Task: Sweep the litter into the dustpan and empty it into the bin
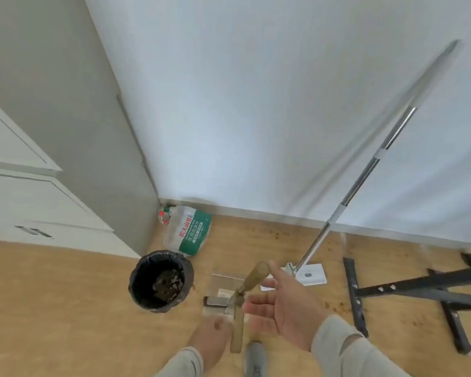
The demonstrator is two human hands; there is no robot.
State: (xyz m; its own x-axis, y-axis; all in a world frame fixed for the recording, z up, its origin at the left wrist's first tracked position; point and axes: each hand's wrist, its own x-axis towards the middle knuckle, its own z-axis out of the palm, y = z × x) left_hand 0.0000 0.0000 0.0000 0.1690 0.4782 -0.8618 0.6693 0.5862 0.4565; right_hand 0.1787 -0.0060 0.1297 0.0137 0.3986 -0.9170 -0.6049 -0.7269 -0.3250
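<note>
from my head camera, looking down at the wooden floor (65,308): my right hand (286,303) is spread wide, palm turned leftward, fingers straight, thumb up beside the rounded end of a wooden handle (253,278) that stands up at a slant. whether the thumb touches it i cannot tell; no finger is wrapped around it. my left hand (212,333) is blurred at about 7 o'clock from the right one, just beside a second wooden handle (237,330) that runs down toward me. i cannot tell whether it grips that handle or only hovers near it. the two hands are apart, with the handles between them.

under the handles, on the floor, lies the metal dustpan (223,284), pale and flat, with what looks like a dark brush head (215,301) along its near edge. the motion blur keeps me from saying which handle belongs to which.

the bin (161,281), round with a black liner, stands at 9 o'clock from the dustpan, near it but not touching. brownish litter (167,284) lies in its bottom.

at 12 o'clock from the bin, a green and white water bottle pack (188,232) leans in the corner by a grey cabinet (79,131). at 2 o'clock from my right hand a flat mop (310,273) rests its white head on the floor, its steel pole leaning against the white wall (256,104). at 3 o'clock lies a black metal frame (419,289). small brown specks (335,303) dot the floor beside it.
</note>
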